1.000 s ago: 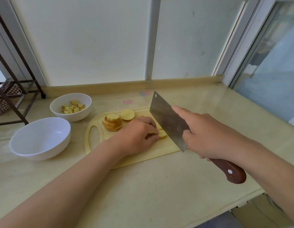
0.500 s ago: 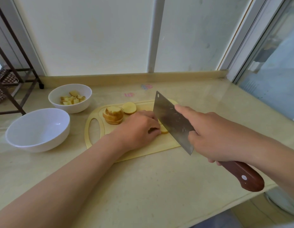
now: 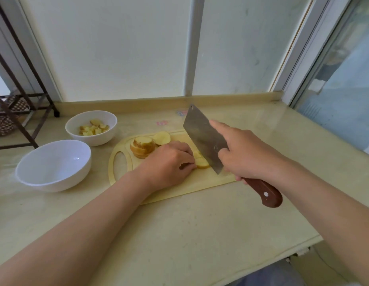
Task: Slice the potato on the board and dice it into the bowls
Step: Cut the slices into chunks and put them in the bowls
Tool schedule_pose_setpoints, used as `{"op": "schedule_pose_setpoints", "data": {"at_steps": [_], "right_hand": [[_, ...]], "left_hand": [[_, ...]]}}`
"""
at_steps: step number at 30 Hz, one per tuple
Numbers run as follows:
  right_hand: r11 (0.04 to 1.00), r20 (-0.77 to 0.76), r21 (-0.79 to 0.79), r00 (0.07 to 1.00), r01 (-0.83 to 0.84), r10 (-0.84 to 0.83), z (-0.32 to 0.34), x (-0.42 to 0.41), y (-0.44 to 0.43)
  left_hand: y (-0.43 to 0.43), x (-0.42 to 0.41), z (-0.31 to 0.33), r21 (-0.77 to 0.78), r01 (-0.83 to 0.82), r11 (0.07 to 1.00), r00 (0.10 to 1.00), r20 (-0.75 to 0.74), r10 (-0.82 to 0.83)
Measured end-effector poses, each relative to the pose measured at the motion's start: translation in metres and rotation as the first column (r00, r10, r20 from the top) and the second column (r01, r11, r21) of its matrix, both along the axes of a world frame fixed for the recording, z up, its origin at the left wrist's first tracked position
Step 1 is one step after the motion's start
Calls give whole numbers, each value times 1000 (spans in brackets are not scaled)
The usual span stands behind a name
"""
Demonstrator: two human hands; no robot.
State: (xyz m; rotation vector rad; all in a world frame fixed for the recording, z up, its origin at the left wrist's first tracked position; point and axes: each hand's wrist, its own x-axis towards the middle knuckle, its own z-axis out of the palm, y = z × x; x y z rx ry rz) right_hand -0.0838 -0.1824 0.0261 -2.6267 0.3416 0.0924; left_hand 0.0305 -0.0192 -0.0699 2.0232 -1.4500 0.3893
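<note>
The left grip point(image 3: 169, 162) lies knuckles up on the board point(image 3: 200, 182), fingers curled over the potato point(image 3: 202, 163). Only a pale edge of the potato shows between the fingers and the blade, so its shape and long axis cannot be told. The fingertips are tucked out of sight. The right grip point(image 3: 247, 153) is wrapped round the cleaver point(image 3: 202, 137) where blade meets handle, with the forefinger stretched along the flat of the blade. This grip covers the front of the brown handle.

The cleaver's long axis runs from near right to far left, the handle toward the person and the square end far. The edge faces down and left, just beside the potato. Whether it touches cannot be seen.

At the board's far left a stack point(image 3: 142, 147) of slices stands with one slice point(image 3: 162, 138) just right of it. Left of the board are two white bowls. The far bowl point(image 3: 101, 139) holds dice point(image 3: 94, 129), and the near bowl point(image 3: 55, 182) shows only its white inside. A dark rack point(image 3: 20, 100) is cut off at the left edge of the tabletop point(image 3: 200, 234).
</note>
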Motion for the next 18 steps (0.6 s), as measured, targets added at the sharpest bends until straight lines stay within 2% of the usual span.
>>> {"op": "schedule_pose_setpoints", "data": {"at_steps": [13,18], "right_hand": [[999,-87,-22,995,-43,41,5,-24,7],[994,-146,-87,988,-65,52,8,-25,13]], "left_hand": [[0,7,-7,1,6,1000,999,33,-6],[-1,8,-7,-3,23,1000,998,51,-22]]}}
